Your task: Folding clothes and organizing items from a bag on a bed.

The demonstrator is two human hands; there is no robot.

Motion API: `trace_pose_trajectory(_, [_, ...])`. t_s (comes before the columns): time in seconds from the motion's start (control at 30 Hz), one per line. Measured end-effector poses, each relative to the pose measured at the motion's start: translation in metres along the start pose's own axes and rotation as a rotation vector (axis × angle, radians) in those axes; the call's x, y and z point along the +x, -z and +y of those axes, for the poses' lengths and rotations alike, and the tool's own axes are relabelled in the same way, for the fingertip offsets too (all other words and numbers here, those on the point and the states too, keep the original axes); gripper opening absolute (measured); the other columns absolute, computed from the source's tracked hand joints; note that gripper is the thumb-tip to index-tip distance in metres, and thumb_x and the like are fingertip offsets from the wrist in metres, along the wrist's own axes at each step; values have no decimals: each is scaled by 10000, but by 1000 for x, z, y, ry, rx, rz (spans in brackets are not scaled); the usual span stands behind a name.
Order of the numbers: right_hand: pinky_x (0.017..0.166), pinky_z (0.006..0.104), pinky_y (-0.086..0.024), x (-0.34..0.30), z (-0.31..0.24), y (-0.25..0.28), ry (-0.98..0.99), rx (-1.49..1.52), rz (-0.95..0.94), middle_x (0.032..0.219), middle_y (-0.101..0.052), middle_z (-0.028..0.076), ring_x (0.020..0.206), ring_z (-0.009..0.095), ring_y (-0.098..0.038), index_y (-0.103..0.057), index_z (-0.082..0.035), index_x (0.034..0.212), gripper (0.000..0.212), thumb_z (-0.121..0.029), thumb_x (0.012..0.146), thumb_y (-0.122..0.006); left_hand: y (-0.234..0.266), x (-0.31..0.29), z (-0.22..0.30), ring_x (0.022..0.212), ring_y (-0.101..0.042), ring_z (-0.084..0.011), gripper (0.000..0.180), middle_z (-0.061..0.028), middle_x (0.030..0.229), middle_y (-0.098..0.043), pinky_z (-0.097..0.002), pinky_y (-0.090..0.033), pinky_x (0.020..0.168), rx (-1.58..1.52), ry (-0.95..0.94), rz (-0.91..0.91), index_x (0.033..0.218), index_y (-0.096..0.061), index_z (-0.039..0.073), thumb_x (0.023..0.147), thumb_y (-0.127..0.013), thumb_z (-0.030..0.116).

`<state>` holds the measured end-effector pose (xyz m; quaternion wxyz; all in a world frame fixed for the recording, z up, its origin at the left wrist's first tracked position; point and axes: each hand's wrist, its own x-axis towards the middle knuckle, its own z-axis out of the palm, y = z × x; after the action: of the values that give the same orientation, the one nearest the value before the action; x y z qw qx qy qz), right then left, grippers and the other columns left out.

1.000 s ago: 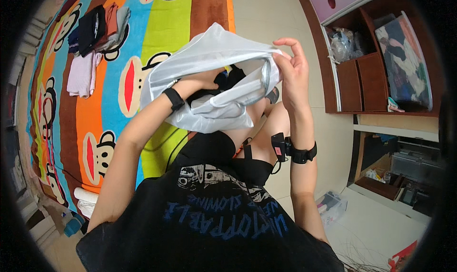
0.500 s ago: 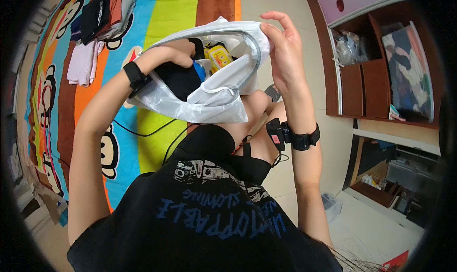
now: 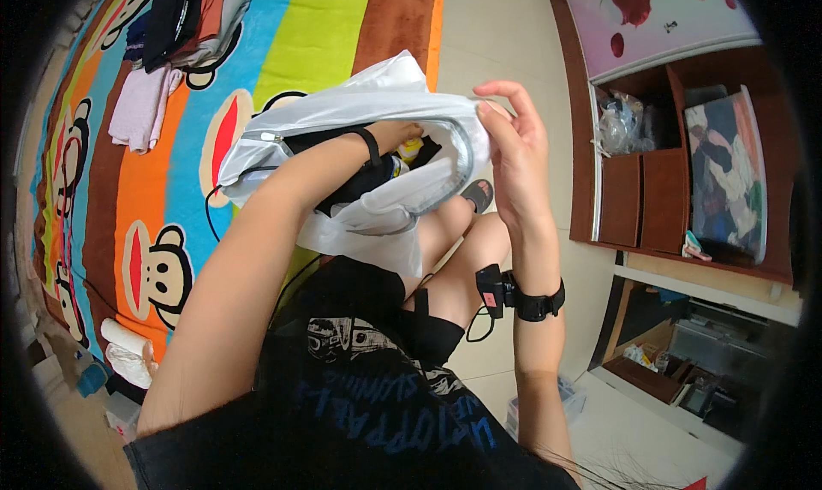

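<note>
A white zip bag rests over my lap and the edge of the bed, its mouth spread wide. At the right end of the mouth, my right hand pinches the rim between thumb and fingers. My left hand reaches deep into the bag, the back of the hand showing while its fingertips are hidden by the contents. Under the left wrist lies dark fabric. Beside the fingers, part of a yellow packet shows, with something black next to it. The zip pull hangs at the left end.
A striped blanket with monkey faces covers the bed. Folded dark clothes and a folded pale pink cloth lie at its far left. To the right stands a brown cabinet holding a clear bin of clothes. A white roll sits lower left.
My left hand has gone further right and deeper into the bag, over the yellow packet. The bag has tilted and its left side has risen. My right hand keeps its hold on the rim.
</note>
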<state>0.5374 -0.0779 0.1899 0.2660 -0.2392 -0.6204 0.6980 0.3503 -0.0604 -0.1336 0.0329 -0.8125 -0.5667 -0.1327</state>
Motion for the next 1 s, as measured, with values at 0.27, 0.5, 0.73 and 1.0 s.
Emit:
trace_pose_trajectory(0.27, [616,187,-399,1,4,13,-46,83,111,755,-620,22,667,42,-521,-509,-32,1059,181,-63,881,-513,38,4,15,986,-577,-267,493,-104,985,-610,-361,-458,826,-33,-88,-130,1062,-562,74,589,-703,95])
trace_pose_trajectory(0.5, [596,190,-383,-20,24,28,-64,-28,109,741,-614,19,638,39,-498,-510,-38,1062,174,-39,889,-487,113,-18,78,933,-584,-312,376,-163,937,-593,-384,-455,776,-182,115,-142,984,-542,22,625,-655,40])
trace_pose_trajectory(0.73, [551,179,-344,-42,35,22,-33,-58,138,666,-555,-23,588,18,-440,-516,-37,1045,174,-11,877,-476,197,-55,143,901,-543,-281,338,-127,901,-530,-396,-439,798,65,-37,110,1013,-522,30,719,-588,184])
trace_pose_trajectory(1.0, [552,181,-346,-59,35,31,-12,-102,193,678,-556,-21,596,28,-445,-537,-27,1027,176,-14,861,-479,297,-148,178,932,-512,-257,546,-95,910,-529,-460,-332,942,110,281,137,1049,-541,39,558,-698,221])
